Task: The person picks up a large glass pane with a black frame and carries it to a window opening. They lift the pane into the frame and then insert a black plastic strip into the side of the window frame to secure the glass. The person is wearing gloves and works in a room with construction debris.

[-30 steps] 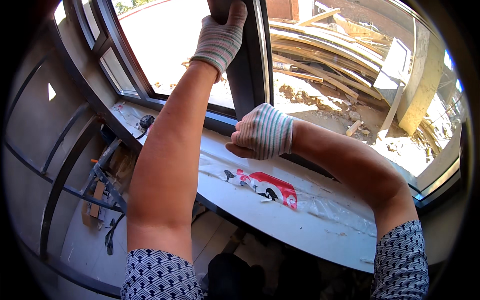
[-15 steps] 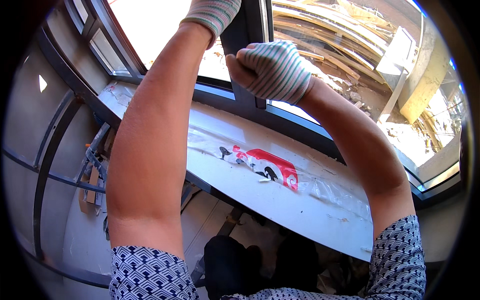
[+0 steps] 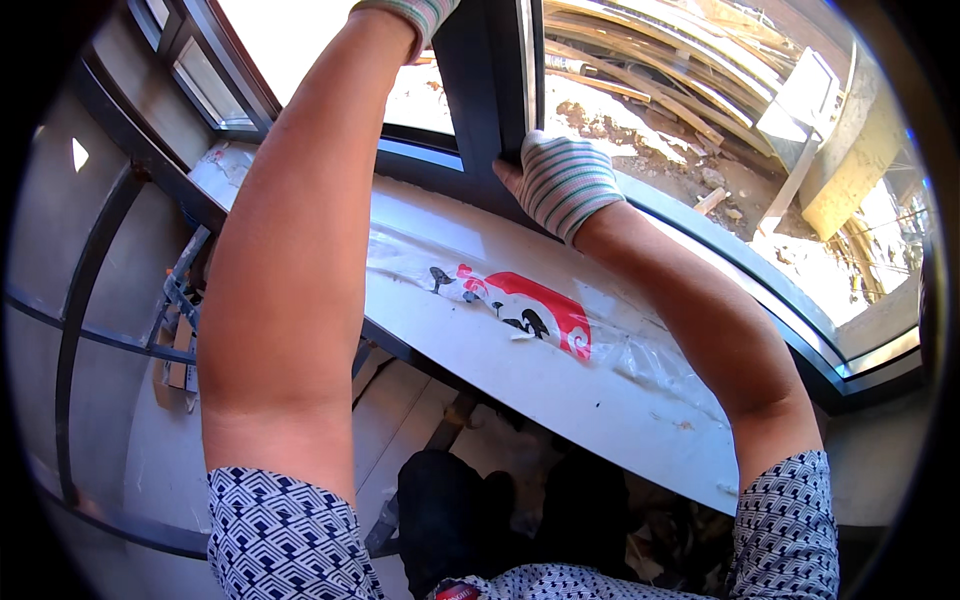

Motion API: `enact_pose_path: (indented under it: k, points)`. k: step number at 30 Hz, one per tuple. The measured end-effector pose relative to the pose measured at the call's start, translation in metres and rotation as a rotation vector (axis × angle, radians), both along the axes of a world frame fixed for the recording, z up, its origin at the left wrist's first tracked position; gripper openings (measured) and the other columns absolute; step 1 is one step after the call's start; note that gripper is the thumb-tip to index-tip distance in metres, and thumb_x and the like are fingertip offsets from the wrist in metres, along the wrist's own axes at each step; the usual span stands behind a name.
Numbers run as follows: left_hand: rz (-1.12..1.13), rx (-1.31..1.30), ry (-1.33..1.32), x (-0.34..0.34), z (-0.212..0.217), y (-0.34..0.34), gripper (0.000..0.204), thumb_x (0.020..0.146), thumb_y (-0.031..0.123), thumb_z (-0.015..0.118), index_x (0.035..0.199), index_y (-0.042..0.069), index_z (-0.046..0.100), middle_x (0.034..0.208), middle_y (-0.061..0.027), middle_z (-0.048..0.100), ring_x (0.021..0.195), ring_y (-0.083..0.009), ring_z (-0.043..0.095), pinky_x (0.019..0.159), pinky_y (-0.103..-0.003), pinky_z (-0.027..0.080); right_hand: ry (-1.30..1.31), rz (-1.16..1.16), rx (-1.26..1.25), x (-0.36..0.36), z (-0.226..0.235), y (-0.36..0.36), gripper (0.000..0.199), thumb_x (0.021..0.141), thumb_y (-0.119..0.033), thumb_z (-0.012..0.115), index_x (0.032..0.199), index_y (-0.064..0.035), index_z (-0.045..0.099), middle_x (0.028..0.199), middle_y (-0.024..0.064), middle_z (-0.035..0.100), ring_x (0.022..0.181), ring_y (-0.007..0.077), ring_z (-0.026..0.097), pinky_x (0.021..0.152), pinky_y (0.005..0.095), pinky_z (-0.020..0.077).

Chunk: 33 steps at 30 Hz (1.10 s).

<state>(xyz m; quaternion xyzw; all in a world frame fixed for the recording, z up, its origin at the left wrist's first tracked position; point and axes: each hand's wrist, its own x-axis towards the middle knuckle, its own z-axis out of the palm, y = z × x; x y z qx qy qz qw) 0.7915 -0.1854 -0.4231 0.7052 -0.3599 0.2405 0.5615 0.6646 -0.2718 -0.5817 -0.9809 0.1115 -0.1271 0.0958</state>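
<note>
Gripping the dark window post [image 3: 490,70] with both gloved hands. Left hand [image 3: 405,12] reaching up high at the top edge of the view, mostly cut off, so cannot tell how its grip is sitting. Right hand [image 3: 560,180] lower down, in a striped knit glove, fingers curling around the right edge of the post, grip pressing shut on it. Post standing upright in the middle of the window frame, between two glass panes, just above the white sill [image 3: 560,370].

Lying on the sill, a clear plastic sheet [image 3: 640,350] with a red and black curly mark [image 3: 520,305] on it, right under the right forearm. Sill sloping down to the right.

Showing outside through the right pane, wooden planks [image 3: 640,50] and dirt, well apart from the hands. Leaning at the lower left on the floor, a small brown cardboard piece [image 3: 178,345] beside dark metal bars [image 3: 75,300].
</note>
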Motion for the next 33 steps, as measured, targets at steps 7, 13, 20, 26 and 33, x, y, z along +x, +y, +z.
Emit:
enact_pose_path:
  k: [7,13,20,26,33]
  points:
    - [0.099,-0.034,-0.041,0.023,-0.004,-0.011,0.112,0.087,0.086,0.042,0.132,-0.016,0.047,0.130,-0.0328,0.058,0.129,-0.0389,0.053,0.112,-0.040,0.038,-0.151,0.048,0.062,0.007,-0.039,-0.011,0.047,0.103,-0.043,0.052,0.100,-0.0025,0.076,0.085,0.0223,0.072,0.076,0.0360,0.071,0.071,0.0446,0.0562]
    - [-0.001,-0.058,0.055,0.016,-0.007,-0.007,0.119,0.085,0.087,0.044,0.141,-0.017,0.039,0.140,-0.0334,0.051,0.137,-0.0391,0.046,0.116,-0.042,0.035,-0.191,0.084,0.031,0.008,-0.051,-0.014,0.038,0.107,-0.032,0.046,0.105,-0.0012,0.069,0.072,0.0207,0.067,0.068,0.0359,0.069,0.061,0.0433,0.0539]
    - [0.030,-0.039,0.039,0.014,-0.003,0.001,0.112,0.086,0.086,0.043,0.136,-0.014,0.045,0.140,-0.0318,0.051,0.133,-0.0360,0.048,0.113,-0.039,0.038,-0.106,0.081,0.007,0.000,-0.039,-0.008,0.032,0.105,-0.026,0.051,0.113,0.0002,0.068,0.084,0.0220,0.073,0.077,0.0334,0.075,0.064,0.0413,0.0599]
    - [-0.038,0.044,0.165,-0.009,-0.070,0.001,0.117,0.073,0.065,0.083,0.140,-0.012,0.026,0.131,-0.0254,0.055,0.125,-0.0304,0.054,0.110,-0.036,0.043,-0.195,0.059,0.033,-0.008,-0.037,-0.006,0.030,0.105,-0.026,0.052,0.106,-0.0004,0.068,0.083,0.0236,0.072,0.077,0.0351,0.074,0.067,0.0436,0.0596]
    - [-0.069,0.161,0.249,-0.027,-0.111,0.000,0.094,0.075,0.032,0.090,0.131,-0.013,0.029,0.113,-0.0192,0.064,0.103,-0.0217,0.064,0.093,-0.030,0.055,-0.196,0.075,0.095,-0.012,-0.032,-0.004,0.032,0.105,-0.027,0.051,0.105,0.0001,0.068,0.083,0.0229,0.073,0.077,0.0359,0.074,0.068,0.0450,0.0596]
